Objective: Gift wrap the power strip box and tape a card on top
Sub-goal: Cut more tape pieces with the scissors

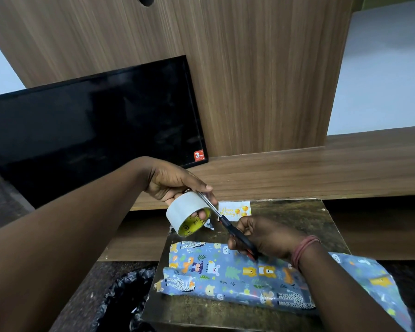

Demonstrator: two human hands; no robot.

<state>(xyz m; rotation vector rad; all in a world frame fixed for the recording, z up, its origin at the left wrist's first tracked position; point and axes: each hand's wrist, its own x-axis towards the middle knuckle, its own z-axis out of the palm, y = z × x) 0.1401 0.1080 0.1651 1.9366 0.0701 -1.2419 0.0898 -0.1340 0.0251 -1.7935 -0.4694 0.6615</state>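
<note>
My left hand [175, 185] grips a grey roll of tape [186, 213] with a yellow core, held above the table's far left corner. My right hand [266, 238] grips black scissors [228, 226] by the handles; their blades point up-left and meet the tape at the roll's top edge by my left thumb. Below my hands the power strip box [225, 271] lies wrapped in blue paper with cartoon animals. A small white "Happy Birthday" card [237, 208] with gold balloons lies flat behind the scissors.
The wrapped box lies on a small dark table [297, 216] in front of a wooden shelf [297, 168]. A black monitor [94, 121] leans at the left. A bin with a black bag [127, 298] stands lower left. Loose wrapping paper [374, 283] hangs off the right.
</note>
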